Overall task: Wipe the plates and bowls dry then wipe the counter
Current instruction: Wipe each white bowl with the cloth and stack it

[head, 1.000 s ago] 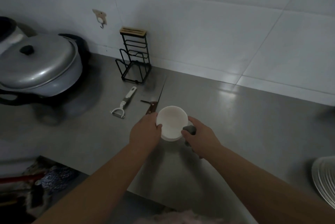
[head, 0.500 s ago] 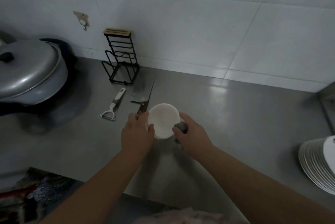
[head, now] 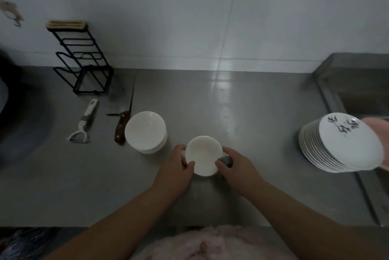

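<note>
Your steel counter point(head: 242, 116) carries a stack of plates point(head: 336, 148) at its right end and a stack of bowls point(head: 145, 131) left of centre. You hold a small white bowl point(head: 203, 155) above the counter's near middle: your left hand point(head: 176, 172) grips its left rim, your right hand point(head: 236, 169) pinches a grey cloth point(head: 226, 160) against its right side.

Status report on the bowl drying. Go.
Left hand grips small white bowl; right hand holds grey cloth against it. Bowl stack, knife left.
</note>
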Available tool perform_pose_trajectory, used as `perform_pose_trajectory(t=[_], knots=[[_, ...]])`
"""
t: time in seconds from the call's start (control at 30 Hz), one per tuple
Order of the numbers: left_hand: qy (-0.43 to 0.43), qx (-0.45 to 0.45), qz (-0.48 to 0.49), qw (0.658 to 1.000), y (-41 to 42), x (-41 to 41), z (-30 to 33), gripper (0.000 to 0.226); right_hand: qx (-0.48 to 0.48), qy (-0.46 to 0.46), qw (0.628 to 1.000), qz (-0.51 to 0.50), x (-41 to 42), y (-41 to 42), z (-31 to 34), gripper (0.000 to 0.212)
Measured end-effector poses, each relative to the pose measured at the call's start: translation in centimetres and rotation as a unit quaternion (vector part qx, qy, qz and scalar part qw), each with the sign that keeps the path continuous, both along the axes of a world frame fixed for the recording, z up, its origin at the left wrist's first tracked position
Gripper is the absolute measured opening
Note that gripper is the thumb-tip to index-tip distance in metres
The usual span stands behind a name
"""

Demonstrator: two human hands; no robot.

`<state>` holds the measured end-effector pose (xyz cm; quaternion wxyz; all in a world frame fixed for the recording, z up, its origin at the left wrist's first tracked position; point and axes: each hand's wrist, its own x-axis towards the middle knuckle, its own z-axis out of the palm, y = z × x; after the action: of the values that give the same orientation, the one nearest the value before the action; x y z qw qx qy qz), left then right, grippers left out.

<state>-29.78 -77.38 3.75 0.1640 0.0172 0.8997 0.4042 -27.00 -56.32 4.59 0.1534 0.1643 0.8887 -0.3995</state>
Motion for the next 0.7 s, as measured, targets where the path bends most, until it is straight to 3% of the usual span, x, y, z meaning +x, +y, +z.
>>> perform_pose_trajectory(t=[0.2,0.47,0.6,0.7], knots=[[-0.062,-0.009,-0.055,0.997,2.1,1.0,-2.6,0.049,0.03,-0.053,0.998,0.01,2.4,1.9,-1.6,0.05],[-0.064,-0.009,-0.046,0.997,2.2,0.9,-3.5,0.051,0.093,-0.06,0.993,0.047,2.3,2.6,-1.7,0.052],[-0.056,-0.016,-0.05,0.997,1.7,0.6,-3.9,0.05,0.138,0.038,0.989,0.037,1.6,2.2,-0.2,0.063],[-0.051,-0.008,-0.056,0.997,1.4,0.4,-4.1,0.046,0.141,0.082,0.976,0.146,1.4,1.3,0.0,0.071]])
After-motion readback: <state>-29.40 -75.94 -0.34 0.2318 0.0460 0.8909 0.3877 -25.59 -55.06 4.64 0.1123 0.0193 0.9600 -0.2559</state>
